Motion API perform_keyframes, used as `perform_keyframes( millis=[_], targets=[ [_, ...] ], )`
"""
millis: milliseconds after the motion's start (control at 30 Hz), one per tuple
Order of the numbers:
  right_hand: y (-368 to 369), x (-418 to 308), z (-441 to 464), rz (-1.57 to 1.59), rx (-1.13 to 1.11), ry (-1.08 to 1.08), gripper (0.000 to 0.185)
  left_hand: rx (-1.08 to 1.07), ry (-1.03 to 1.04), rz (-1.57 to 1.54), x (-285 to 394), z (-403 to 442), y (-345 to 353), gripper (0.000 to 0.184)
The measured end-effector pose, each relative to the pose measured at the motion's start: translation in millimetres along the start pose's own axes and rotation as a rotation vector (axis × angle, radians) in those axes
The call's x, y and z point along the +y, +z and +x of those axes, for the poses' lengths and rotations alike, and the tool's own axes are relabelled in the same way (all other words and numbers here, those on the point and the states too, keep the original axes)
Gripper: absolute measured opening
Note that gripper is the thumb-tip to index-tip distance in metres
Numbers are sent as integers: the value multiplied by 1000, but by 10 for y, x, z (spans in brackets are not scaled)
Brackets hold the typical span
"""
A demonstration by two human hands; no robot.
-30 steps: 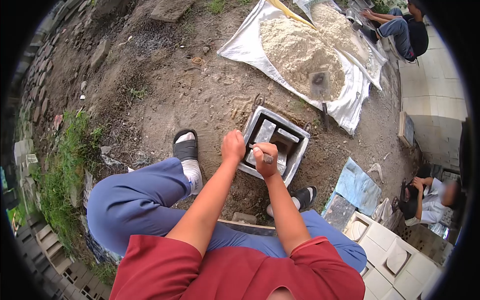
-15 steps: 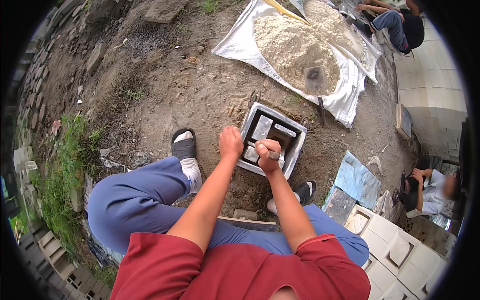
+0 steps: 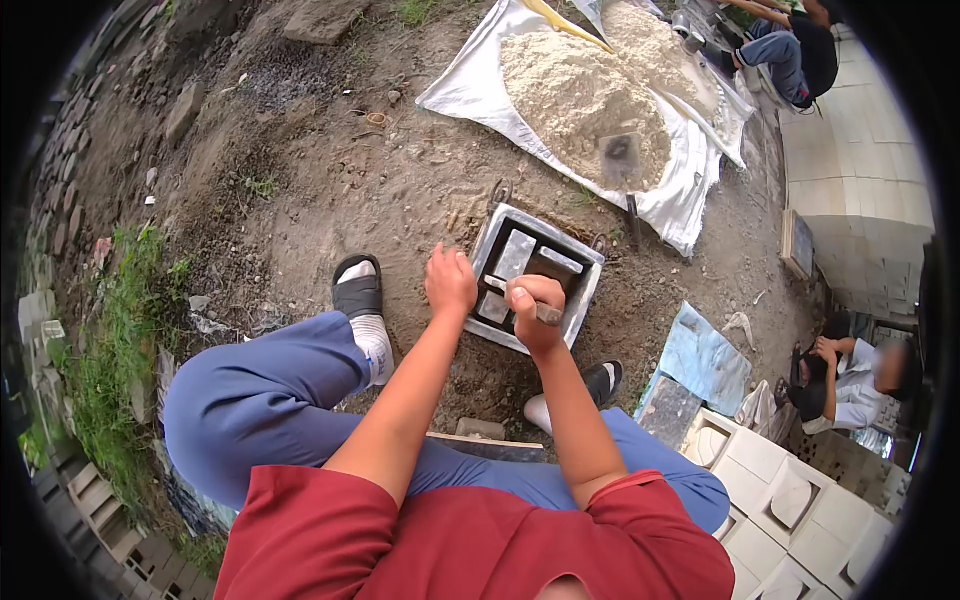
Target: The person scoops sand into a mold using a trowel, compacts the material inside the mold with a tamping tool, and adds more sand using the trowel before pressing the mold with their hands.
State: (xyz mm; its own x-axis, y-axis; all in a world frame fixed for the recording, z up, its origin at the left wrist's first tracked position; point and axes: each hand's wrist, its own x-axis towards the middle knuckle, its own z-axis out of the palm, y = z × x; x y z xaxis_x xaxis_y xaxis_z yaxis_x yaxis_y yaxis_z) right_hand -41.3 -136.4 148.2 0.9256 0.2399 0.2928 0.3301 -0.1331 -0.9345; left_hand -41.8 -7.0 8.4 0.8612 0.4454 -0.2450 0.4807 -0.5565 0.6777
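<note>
Head view: one square metal mould [image 3: 586,300] is seen on the ground between two sandalled feet [image 3: 358,295], with two wire loops [image 3: 500,192] at its far edge. One tool [image 3: 549,315] is gripped over it by the closed right hand [image 3: 537,305]; whether anything is gripped by the left hand [image 3: 451,282], just beside it, cannot be told. Two seated people [image 3: 805,60] are seen. Since the first frame, the left fingers have been spread slightly

Green grass [image 3: 115,320] grows along the left, with a flat stone [image 3: 325,18] on the dirt at the top. A wrinkled light-blue sheet [image 3: 708,355] lies near rows of pale rectangular blocks [image 3: 765,465] at lower right. Along the right sit a white-shirted person [image 3: 860,408] and, farther up, a black-shirted person [image 3: 818,62].
</note>
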Motion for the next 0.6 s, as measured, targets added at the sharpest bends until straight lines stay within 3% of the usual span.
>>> perform_keyframes(
  millis=[33,133,400,467,600],
  targets=[
    [70,335,-149,-52,-50,2,27,13,2,10,-15,-10,15,42],
    [258,287,-196,-129,-55,-165,24,35,17,7,32,98,0,42],
    [69,-250,115,-82,-72,-26,28,-27,15,-70,-79,38,50,44],
    [75,-389,165,-136,-60,-80,29,-43,7,-98,-151,57,107,44],
    [108,318,-195,-141,-60,-140,29,-61,19,-149,-169,100,135,46]
  ],
)
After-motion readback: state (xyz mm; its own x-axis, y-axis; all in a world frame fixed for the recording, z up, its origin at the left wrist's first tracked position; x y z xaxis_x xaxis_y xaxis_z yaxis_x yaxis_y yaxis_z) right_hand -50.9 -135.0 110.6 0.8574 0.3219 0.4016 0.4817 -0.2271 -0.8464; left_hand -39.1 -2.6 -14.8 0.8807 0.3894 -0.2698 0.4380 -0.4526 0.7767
